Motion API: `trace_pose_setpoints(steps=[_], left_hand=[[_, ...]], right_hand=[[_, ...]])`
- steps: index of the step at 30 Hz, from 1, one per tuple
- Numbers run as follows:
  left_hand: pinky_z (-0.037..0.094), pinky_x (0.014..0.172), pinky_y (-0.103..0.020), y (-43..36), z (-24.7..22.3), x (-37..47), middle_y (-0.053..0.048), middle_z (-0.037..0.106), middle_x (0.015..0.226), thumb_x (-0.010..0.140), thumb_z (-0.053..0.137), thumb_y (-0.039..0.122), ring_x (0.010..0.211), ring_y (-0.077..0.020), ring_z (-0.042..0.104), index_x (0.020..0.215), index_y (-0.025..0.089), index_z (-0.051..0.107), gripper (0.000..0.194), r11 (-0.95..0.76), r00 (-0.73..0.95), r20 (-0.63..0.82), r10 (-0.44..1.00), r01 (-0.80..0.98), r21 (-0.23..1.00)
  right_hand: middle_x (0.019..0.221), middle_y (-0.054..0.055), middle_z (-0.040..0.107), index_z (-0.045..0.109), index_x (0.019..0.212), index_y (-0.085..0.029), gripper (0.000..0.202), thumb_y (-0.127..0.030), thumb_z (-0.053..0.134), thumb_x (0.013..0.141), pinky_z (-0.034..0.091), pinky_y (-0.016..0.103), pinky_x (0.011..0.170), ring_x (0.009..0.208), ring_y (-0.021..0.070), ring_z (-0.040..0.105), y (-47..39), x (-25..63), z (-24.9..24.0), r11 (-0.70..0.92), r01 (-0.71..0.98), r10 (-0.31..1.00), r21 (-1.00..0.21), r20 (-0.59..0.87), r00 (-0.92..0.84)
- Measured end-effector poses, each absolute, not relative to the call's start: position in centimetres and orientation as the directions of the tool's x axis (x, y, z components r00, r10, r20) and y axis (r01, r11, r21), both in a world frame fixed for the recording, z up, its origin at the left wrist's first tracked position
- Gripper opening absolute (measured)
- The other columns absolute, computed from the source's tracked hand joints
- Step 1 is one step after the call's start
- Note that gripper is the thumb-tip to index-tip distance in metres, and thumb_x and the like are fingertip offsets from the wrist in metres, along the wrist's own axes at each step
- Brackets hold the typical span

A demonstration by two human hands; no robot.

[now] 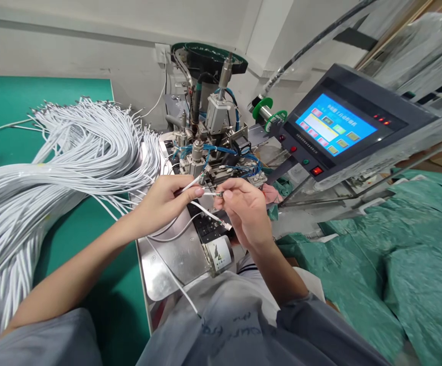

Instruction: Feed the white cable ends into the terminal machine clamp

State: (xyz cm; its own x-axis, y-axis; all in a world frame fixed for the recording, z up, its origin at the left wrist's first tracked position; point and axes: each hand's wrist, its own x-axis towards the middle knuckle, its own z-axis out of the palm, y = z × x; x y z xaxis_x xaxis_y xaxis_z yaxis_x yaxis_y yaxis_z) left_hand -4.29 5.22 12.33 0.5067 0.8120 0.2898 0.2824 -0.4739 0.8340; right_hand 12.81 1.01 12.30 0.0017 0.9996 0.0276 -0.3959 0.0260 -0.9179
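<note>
My left hand (175, 199) is closed, thumb against the fingers, on white cables whose ends stick out to the right. My right hand (245, 208) pinches the small metal-looking tip (219, 193) of one of these cables. Another white cable (208, 210) runs below the fingers and ends in a small white connector (227, 226) near my right palm. One more cable end with thin coloured wires (202, 175) points up above my left thumb. Just beyond both hands stands a wire-processing machine (205, 152) with metal cylinders and blue air tubes. My right fingertips partly hide the pinched tip.
A large bundle of white cables (64, 173) lies on the green table (10, 109) to the left. A control box with a lit screen (335, 124) stands on the right, above green plastic sheets (396, 244). A metal plate (175, 254) lies under the hands.
</note>
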Motion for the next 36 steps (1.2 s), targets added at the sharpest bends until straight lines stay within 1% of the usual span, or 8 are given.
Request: trace_pose_setpoints(steps=[14,17,20,22,24,29,33,36], left_hand=[[0.026,0.051,-0.022,5.3,12.1,-4.3,0.004,0.034,0.056,0.09,0.049,0.032,0.054,-0.0082,0.031,0.061,0.016,0.045,0.033,-0.581,0.505,0.402,0.764,0.266,0.769],[0.026,0.052,-0.023,5.4,12.0,-4.4,0.004,0.035,0.057,0.089,0.049,0.03,0.055,-0.0083,0.031,0.061,0.015,0.046,0.032,-0.578,0.494,0.406,0.769,0.267,0.771],[0.026,0.052,-0.024,5.4,12.0,-4.5,0.004,0.035,0.057,0.089,0.05,0.03,0.055,-0.0085,0.03,0.061,0.016,0.045,0.032,-0.564,0.476,0.399,0.784,0.279,0.777],[0.025,0.051,-0.024,5.3,12.1,-4.5,0.004,0.033,0.057,0.088,0.051,0.031,0.054,-0.0084,0.029,0.059,0.016,0.043,0.034,-0.563,0.472,0.4,0.786,0.279,0.778],[0.025,0.051,-0.023,5.2,12.2,-4.5,0.004,0.031,0.056,0.088,0.051,0.03,0.053,-0.0082,0.029,0.058,0.016,0.042,0.035,-0.567,0.474,0.408,0.78,0.262,0.781],[0.025,0.048,-0.023,5.1,12.4,-4.5,0.004,0.034,0.056,0.085,0.056,0.024,0.052,-0.0074,0.031,0.061,0.015,0.051,0.026,-0.621,0.485,0.48,0.731,0.181,0.763],[0.025,0.046,-0.022,5.4,12.3,-4.7,0.004,0.042,0.056,0.079,0.063,0.016,0.05,-0.0066,0.035,0.066,0.016,0.059,0.013,-0.708,0.454,0.6,0.658,0.103,0.698],[0.026,0.045,-0.022,5.7,11.9,-4.8,0.003,0.048,0.056,0.075,0.067,0.015,0.05,-0.0069,0.038,0.068,0.016,0.062,0.009,-0.751,0.43,0.656,0.62,0.084,0.655]], right_hand=[[0.072,-0.002,0.06,0.061,0.077,-0.019,0.015,-0.026,0.071,0.069,0.049,0.023,0.059,0.057,0.0069,0.054,1.3,13.0,11.8,0.056,-0.365,0.998,-0.929,0.065,-0.013],[0.072,-0.002,0.061,0.062,0.079,-0.02,0.011,-0.023,0.069,0.071,0.05,0.024,0.061,0.058,0.0082,0.055,1.2,13.1,12.0,0.174,-0.231,0.983,-0.957,0.156,0.097],[0.074,-0.001,0.063,0.063,0.08,-0.022,0.007,-0.02,0.065,0.074,0.05,0.028,0.067,0.065,0.0117,0.058,1.1,13.0,12.0,0.319,0.019,0.923,-0.947,0.315,0.222],[0.077,0.001,0.063,0.064,0.08,-0.024,0.007,-0.019,0.062,0.076,0.05,0.031,0.07,0.072,0.0144,0.058,1.0,12.9,11.9,0.382,0.158,0.879,-0.911,0.41,0.242],[0.079,0.002,0.064,0.065,0.08,-0.025,0.008,-0.019,0.059,0.078,0.049,0.032,0.07,0.076,0.0164,0.058,0.9,12.8,11.7,0.44,0.223,0.847,-0.87,0.485,0.219],[0.077,0.003,0.065,0.066,0.079,-0.027,0.008,-0.02,0.062,0.077,0.05,0.036,0.072,0.076,0.0183,0.06,0.7,12.9,11.1,0.523,0.18,0.814,-0.833,0.551,0.184],[0.077,0.003,0.068,0.068,0.081,-0.028,0.01,-0.02,0.063,0.077,0.05,0.038,0.071,0.074,0.0193,0.061,0.7,13.4,10.8,0.557,0.161,0.804,-0.814,0.578,0.142],[0.078,0.002,0.069,0.07,0.081,-0.029,0.015,-0.016,0.063,0.077,0.05,0.037,0.069,0.073,0.0188,0.062,0.8,13.5,10.7,0.598,0.163,0.78,-0.785,0.616,0.107]])
